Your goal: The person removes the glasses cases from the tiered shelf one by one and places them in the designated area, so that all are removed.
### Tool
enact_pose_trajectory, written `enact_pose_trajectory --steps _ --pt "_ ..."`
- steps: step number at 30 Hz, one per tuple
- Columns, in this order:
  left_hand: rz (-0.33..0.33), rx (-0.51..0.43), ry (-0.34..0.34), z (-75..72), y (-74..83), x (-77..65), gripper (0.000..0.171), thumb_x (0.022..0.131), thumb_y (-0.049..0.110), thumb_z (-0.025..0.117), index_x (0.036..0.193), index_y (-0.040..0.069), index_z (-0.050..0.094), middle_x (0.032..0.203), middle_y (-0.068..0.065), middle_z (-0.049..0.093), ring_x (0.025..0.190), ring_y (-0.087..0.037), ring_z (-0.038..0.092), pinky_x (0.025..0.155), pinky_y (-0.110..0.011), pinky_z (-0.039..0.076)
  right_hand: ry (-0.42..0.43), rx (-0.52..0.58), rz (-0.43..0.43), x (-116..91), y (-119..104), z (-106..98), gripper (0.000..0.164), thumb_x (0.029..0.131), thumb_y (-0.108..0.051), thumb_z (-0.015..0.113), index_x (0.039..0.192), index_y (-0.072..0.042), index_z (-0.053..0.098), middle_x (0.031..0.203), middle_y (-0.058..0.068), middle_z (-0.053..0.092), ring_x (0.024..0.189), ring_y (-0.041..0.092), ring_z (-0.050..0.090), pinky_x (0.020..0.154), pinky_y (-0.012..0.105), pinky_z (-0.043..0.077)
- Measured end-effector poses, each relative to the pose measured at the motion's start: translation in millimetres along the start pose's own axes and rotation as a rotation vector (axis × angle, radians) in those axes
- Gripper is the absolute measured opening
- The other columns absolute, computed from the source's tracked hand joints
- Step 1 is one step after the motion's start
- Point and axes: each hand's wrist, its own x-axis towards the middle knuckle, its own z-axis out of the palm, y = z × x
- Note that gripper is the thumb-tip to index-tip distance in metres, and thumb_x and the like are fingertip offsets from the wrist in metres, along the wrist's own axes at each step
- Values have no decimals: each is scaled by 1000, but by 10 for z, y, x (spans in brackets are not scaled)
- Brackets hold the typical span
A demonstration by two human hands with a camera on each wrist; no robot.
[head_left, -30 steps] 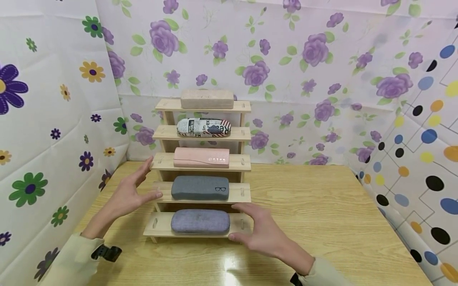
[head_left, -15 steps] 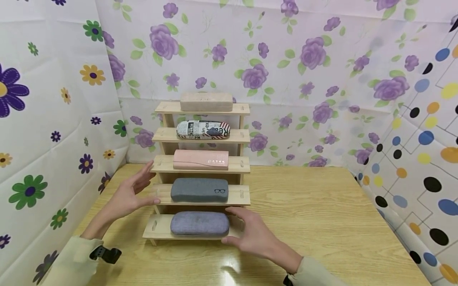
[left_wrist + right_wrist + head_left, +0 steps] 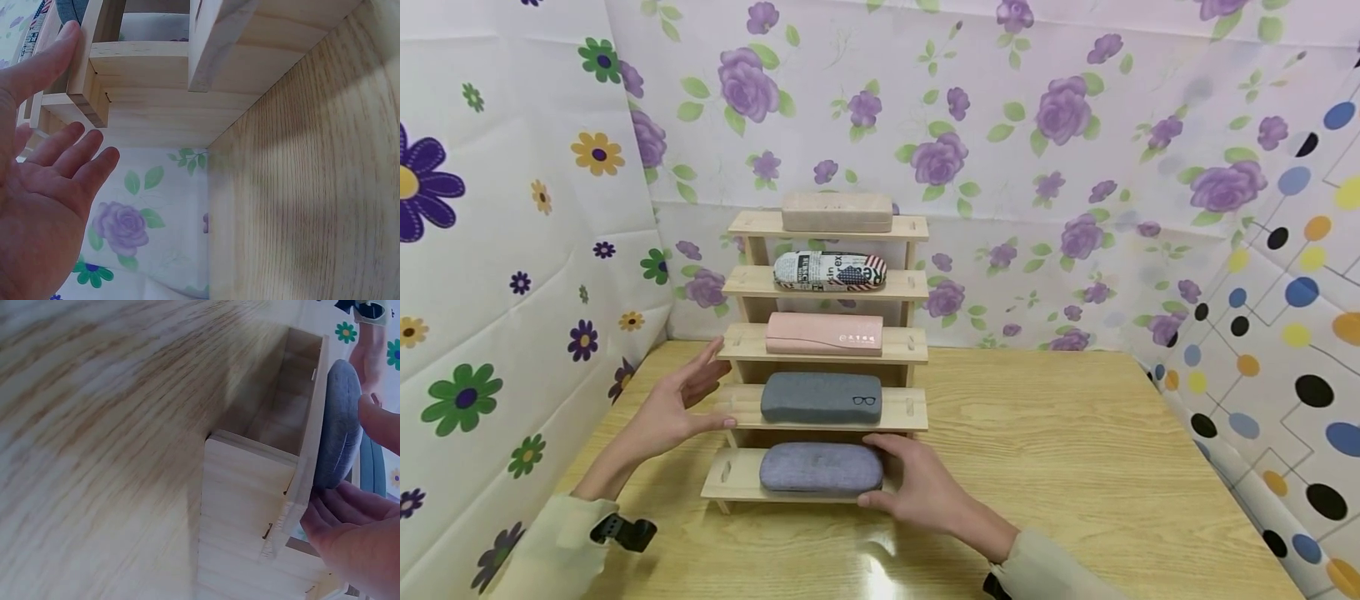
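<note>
A lavender-grey glasses case (image 3: 820, 467) lies on the lowest board of a stepped wooden rack (image 3: 741, 479). My right hand (image 3: 921, 487) holds its right end, thumb at the front and fingers behind. In the right wrist view, the fingers (image 3: 340, 506) meet the end of the case (image 3: 340, 425). My left hand (image 3: 666, 408) is at the rack's left side, its thumb at the end of the second board from the bottom and its fingers extended beside the board above. The left wrist view shows that thumb (image 3: 59, 53) against the board's edge.
Higher boards carry a blue-grey glasses case (image 3: 820, 397), a pink case (image 3: 823, 333), a newsprint-patterned case (image 3: 829, 271) and a beige case (image 3: 837, 212). The rack stands on a wood-grain table (image 3: 1037, 450). Patterned cloth walls (image 3: 985, 167) enclose the back and sides.
My right hand has moved left, from beside the lavender-grey glasses case to around its right end. The left hand stays by the rack, its thumb shifted slightly. The cases keep their places.
</note>
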Motion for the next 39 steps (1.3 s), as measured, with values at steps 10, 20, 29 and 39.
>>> enact_pose_trajectory --steps 10,20,29,39 --pt "12 -42 -3 6 -36 6 113 84 6 91 171 24 20 158 -33 40 142 -51 43 107 -12 42 -17 36 -16 37 26 20 69 83 -24 94 142 -5 64 141 6 65 132 23 58 114 42 49" --pt "42 -97 -5 16 -79 21 113 83 -1 89 171 21 21 155 -31 44 141 -46 44 108 -20 46 -33 40 10 53 47 9 66 84 -23 93 141 -5 65 141 5 66 132 24 58 113 43 50" --pt "47 -144 -6 19 -68 10 112 83 -6 87 171 18 20 154 -33 44 142 -29 48 107 -22 48 -34 53 35 36 42 -17 72 80 -23 96 142 -5 65 141 6 65 132 25 59 113 43 50" --pt "33 -149 -6 20 -68 -3 112 83 -5 87 171 18 20 154 -33 44 143 -36 45 109 -20 45 -18 104 58 63 23 21 74 75 -21 99 140 -6 67 139 7 67 127 23 61 110 40 52"
